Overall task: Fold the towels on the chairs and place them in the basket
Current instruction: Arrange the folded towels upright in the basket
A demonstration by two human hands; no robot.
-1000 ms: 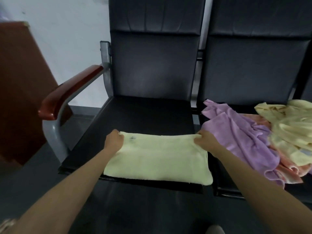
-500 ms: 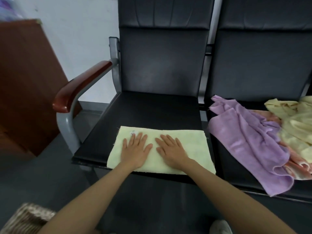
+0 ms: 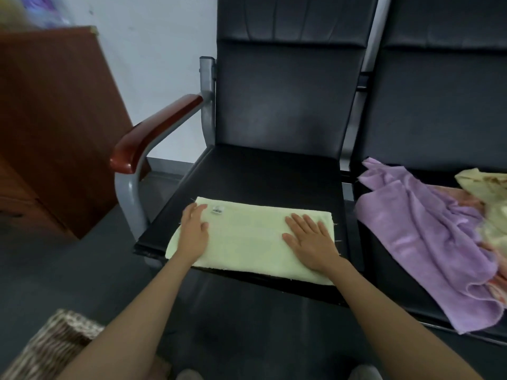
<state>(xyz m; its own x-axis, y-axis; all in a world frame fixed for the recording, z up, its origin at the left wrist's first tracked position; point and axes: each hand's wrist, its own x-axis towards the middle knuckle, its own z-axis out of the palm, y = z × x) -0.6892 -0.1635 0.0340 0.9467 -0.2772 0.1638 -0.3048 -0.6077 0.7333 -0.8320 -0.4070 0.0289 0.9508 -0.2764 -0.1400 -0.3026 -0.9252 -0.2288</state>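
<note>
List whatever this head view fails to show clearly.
All in the head view:
- Wicker basket: cut off by the bottom-left edge, partly behind the left forearm; contents unseen.
- Peach towel: mostly under the purple towel; right edge crops the pile.
- Label on the folded yellow towel: too small to read.
- Items atop the cabinet: blurred.

Chairs, 2: armrest chair (image 3: 274, 105), neighbouring chair (image 3: 439, 105). Towels, 4: folded pale-yellow towel (image 3: 247, 242), purple towel (image 3: 425, 242), peach towel (image 3: 461, 197), crumpled yellow towel (image 3: 482, 179). Basket (image 3: 55, 344), 1. Hands, 2: left hand (image 3: 193, 234), right hand (image 3: 312, 239).
</note>
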